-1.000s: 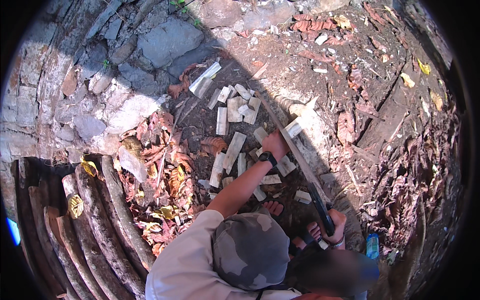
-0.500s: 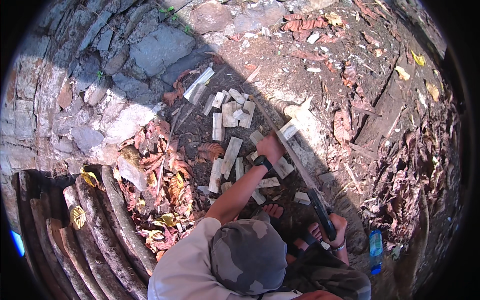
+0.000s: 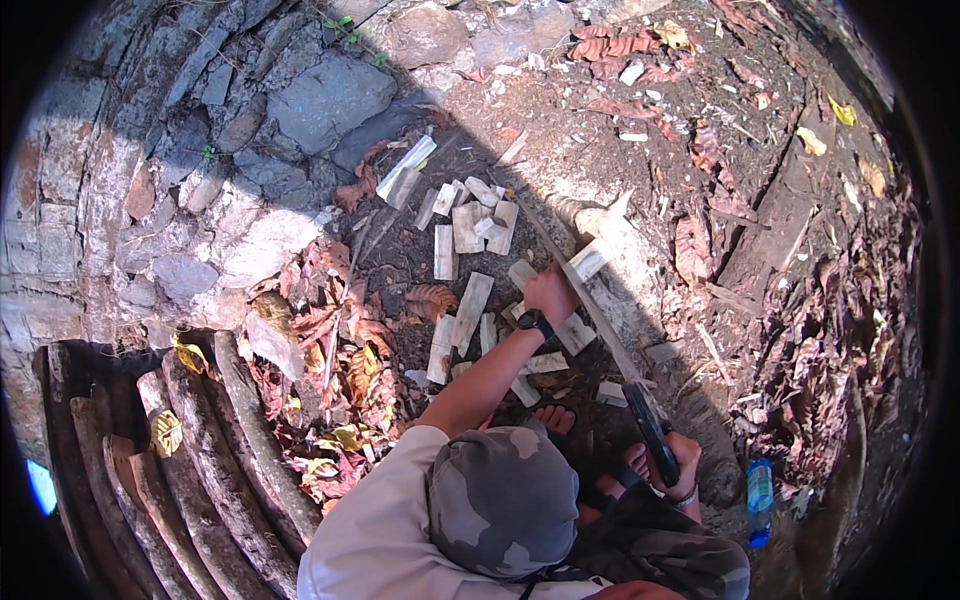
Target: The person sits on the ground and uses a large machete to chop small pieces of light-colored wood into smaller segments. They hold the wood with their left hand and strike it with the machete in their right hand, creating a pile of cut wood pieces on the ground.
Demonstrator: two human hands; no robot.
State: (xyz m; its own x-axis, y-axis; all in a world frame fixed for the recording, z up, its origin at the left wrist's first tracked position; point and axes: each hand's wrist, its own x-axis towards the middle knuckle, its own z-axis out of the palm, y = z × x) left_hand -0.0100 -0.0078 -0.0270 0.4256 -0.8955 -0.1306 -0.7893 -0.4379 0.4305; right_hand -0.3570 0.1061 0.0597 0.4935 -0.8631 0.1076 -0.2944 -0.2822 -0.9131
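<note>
My left hand [image 3: 550,294], a dark watch on its wrist, reaches forward with its fingers curled on a pale split wood piece [image 3: 575,332] beside a pale chopping log [image 3: 622,250]. Another short wood piece [image 3: 590,260] lies on that log. My right hand [image 3: 668,470] grips the black handle of a long machete [image 3: 590,305]. Its blade slants up and left over the log, just right of my left hand. Several split wood pieces [image 3: 470,225] lie scattered on the dirt ahead. A camouflage cap [image 3: 505,500] hides my lap.
A rough stone wall [image 3: 250,150] curves along the left and top. Several dark logs [image 3: 200,470] are stacked at the lower left. Dry leaves [image 3: 340,370] cover the ground between. A blue bottle [image 3: 760,498] lies at the right, and my sandalled foot [image 3: 555,420] shows near the pieces.
The view has shifted slightly. My left hand stays by the log on the wood piece, and the machete keeps its slant in my right hand.
</note>
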